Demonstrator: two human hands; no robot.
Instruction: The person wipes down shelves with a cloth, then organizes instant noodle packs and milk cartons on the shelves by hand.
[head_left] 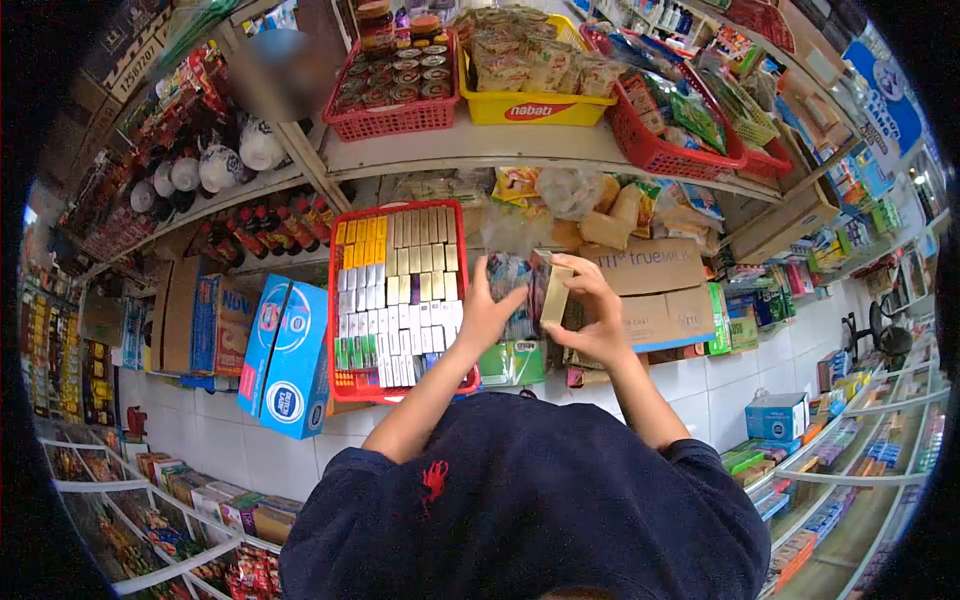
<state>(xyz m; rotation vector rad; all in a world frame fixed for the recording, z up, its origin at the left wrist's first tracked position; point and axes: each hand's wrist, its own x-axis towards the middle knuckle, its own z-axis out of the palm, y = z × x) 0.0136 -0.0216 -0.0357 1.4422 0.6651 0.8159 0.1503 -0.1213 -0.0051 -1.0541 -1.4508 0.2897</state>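
My right hand [590,310] grips a gold box [556,295] between thumb and fingers, to the right of some dark, clear-wrapped packs [515,280]. At the left side of those packs is my left hand [487,310], its fingers apart and its thumb near the wrapping. Below the packs sits a green box [515,363]. Just left of my left hand, a red basket [463,240] holds rows of small upright boxes in yellow, gold, silver and white, with some green ones near its lower edge.
A blue carton [290,355] stands left of the basket. A brown carton [660,300] lies right of my right hand. Above is a shelf edge [450,152] bearing a yellow basket [535,108] and red baskets [395,118]. Glass cases line both lower sides.
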